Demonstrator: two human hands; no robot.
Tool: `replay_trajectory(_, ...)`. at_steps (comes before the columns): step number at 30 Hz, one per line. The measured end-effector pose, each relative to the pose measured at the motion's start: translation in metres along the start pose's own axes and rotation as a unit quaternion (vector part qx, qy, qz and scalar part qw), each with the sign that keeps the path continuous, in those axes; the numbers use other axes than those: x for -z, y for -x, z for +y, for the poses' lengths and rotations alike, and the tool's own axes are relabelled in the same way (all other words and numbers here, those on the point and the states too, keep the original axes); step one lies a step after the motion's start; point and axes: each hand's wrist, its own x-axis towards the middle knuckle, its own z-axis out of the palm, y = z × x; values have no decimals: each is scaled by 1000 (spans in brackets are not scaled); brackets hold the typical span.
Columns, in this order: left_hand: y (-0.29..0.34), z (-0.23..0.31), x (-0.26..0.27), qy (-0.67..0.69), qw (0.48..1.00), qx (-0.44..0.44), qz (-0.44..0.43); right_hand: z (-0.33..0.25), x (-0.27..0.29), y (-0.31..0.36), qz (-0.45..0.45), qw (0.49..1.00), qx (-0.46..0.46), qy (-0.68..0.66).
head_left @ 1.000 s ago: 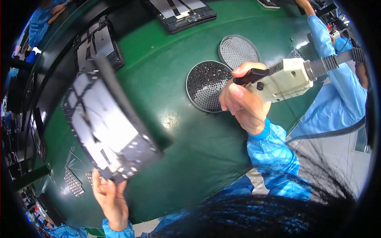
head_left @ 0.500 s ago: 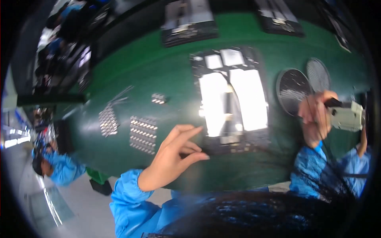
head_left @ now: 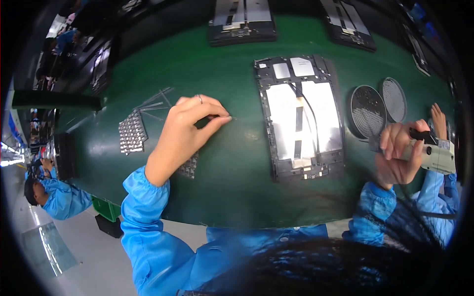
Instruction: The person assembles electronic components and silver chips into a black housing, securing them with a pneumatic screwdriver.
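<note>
My left hand (head_left: 186, 127), with a ring on one finger, is raised over the green table to the left of an opened tablet-like device (head_left: 326, 118). Its thumb and forefinger are pinched; a tiny sliver seems to show at their tips, too small to name. Beneath that forearm, a batch of small metal parts (head_left: 188, 167) is partly hidden. At the right, my right hand (head_left: 399, 150) grips a pale electric screwdriver (head_left: 434, 157) with a black lever. Two round dishes stand between device and tool, one dark with tiny pieces (head_left: 368, 116), one paler (head_left: 393, 100).
Rows of small metal parts (head_left: 132, 134) and thin clear strips (head_left: 155, 101) lie at the left. More opened devices (head_left: 242, 32) line the far side. Another person's hand (head_left: 438, 121) is at the far right; a person in blue (head_left: 64, 192) sits far left.
My left hand has gone from the device's near left edge leftward and farther away, and its parted thumb and forefinger have come together. My right hand still holds the screwdriver.
</note>
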Motion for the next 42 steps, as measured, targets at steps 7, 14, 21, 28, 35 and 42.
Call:
replay_trajectory(7, 0, 69, -35, 348, 899, 240, -115, 5, -60, 5, -34, 996, -84, -19)
replay_trajectory(14, 10, 70, -49, 346, 917, 191, -52, 9, -79, 9, -105, 988, -109, -7)
replay_trajectory(21, 15, 68, -51, 345, 915, 200, -57, 13, -84, 11, -113, 988, -104, -22)
replay_trajectory(28, 17, 66, -54, 294, 944, 142, -34, 16, -101, 16, -85, 990, -108, -37)
replay_trajectory(35, 18, 60, -58, 279, 948, 150, -36, 33, -133, 25, -27, 989, -145, -3)
replay_trajectory(42, 13, 55, -51, 365, 904, 207, -82, 48, -141, 26, -34, 991, -132, -8)
